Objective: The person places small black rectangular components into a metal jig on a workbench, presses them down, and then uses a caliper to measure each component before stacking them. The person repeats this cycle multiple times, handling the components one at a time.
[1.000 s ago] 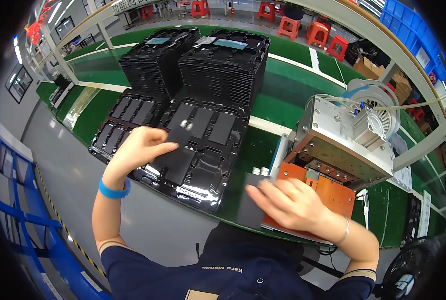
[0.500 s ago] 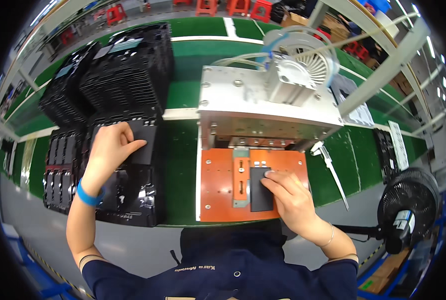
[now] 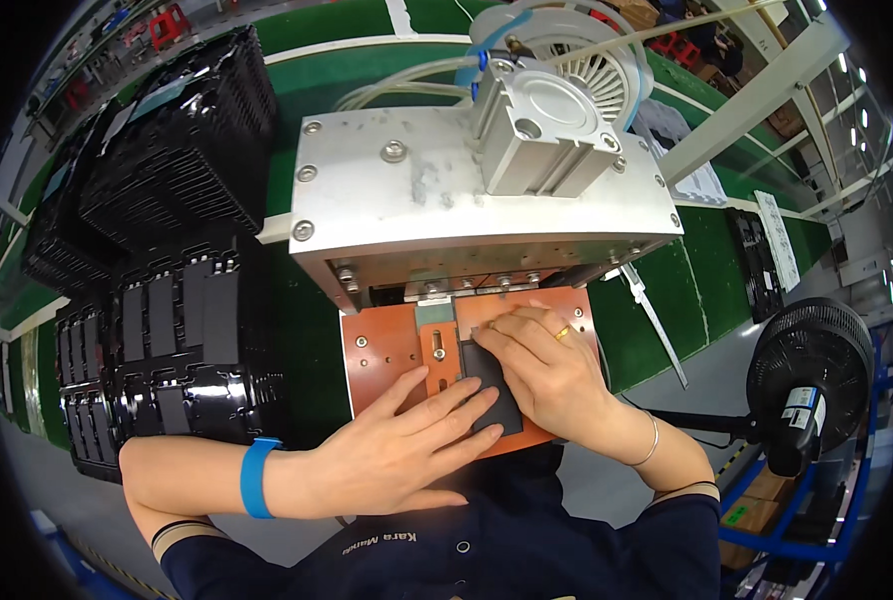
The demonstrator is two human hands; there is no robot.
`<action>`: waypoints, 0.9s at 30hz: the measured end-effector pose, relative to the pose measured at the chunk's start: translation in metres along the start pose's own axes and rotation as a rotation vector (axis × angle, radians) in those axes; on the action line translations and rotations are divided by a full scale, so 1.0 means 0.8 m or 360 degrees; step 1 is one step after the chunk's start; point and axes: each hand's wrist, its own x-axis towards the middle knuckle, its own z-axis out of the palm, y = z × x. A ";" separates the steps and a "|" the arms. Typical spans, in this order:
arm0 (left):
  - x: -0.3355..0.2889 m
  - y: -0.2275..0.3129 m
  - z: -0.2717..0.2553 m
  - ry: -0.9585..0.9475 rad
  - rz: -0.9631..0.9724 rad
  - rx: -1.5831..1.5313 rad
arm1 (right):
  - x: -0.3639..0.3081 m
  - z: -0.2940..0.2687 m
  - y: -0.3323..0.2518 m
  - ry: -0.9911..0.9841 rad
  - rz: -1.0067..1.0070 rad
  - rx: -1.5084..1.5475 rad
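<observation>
On the orange fixture plate lies a flat black rectangular piece, which looks like a pouch battery. My left hand reaches across with fingers stretched out, their tips resting on the black piece and its left side. My right hand has its fingers bent together at the piece's upper end and right edge, gripping it there. Those fingers hide the upper end. Left of the piece, an orange slotted guide block is fixed to the plate. Right behind stands a silver metal press with a cylinder on top.
Black trays holding several similar black pieces lie at the left, with tall tray stacks behind. A caliper lies right of the press on the green tabletop. A black fan stands at the right edge.
My left hand has left the tray and come right to the black piece on the plate. My right hand stays at the piece's upper end. The view has shifted closer to the press.
</observation>
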 end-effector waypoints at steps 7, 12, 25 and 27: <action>-0.001 -0.001 0.001 -0.0016 -0.0025 0.0006 | 0.003 0.000 -0.002 0.0081 0.0109 -0.0029; 0.000 -0.005 0.002 -0.0004 -0.0010 0.0016 | 0.006 -0.003 -0.003 -0.0067 0.0054 -0.0066; -0.005 -0.011 -0.001 0.0034 -0.0136 -0.0210 | -0.049 -0.033 -0.023 -0.0257 0.0076 0.0273; -0.005 -0.013 -0.003 0.0041 -0.0166 -0.0205 | -0.046 -0.029 -0.022 -0.0209 0.0063 0.0235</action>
